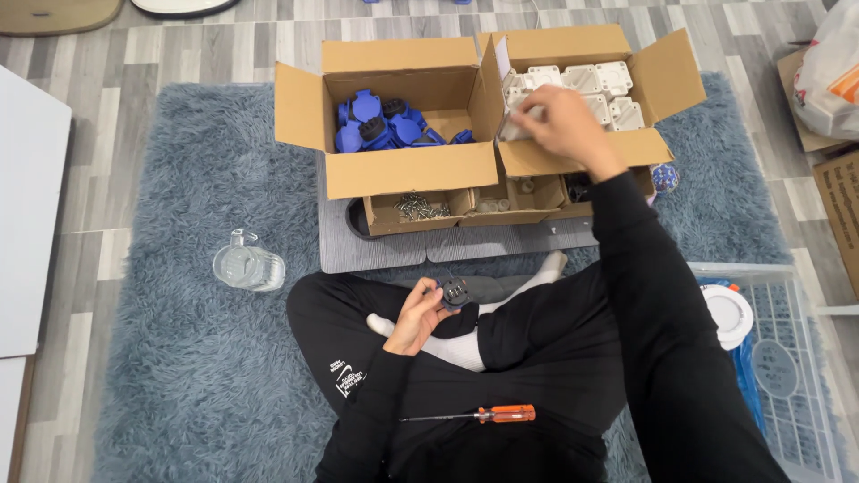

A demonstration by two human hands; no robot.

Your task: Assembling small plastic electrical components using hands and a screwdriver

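My left hand (416, 317) rests over my crossed legs, fingers curled around a small round black plastic socket insert (455, 292). My right hand (559, 121) reaches into the open cardboard box of white square plastic housings (617, 98), fingers closed on one at its left edge. An orange-handled screwdriver (483, 415) lies on my lap.

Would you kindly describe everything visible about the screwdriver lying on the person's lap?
The screwdriver has a translucent orange handle, seemingly plastic, and a thin metal shaft. It lies flat and nearly level across the black trousers of the seated person, handle toward their right, tip toward their left. Neither hand touches it: the left hand holds a small black part above it, and the right hand reaches into a cardboard box.
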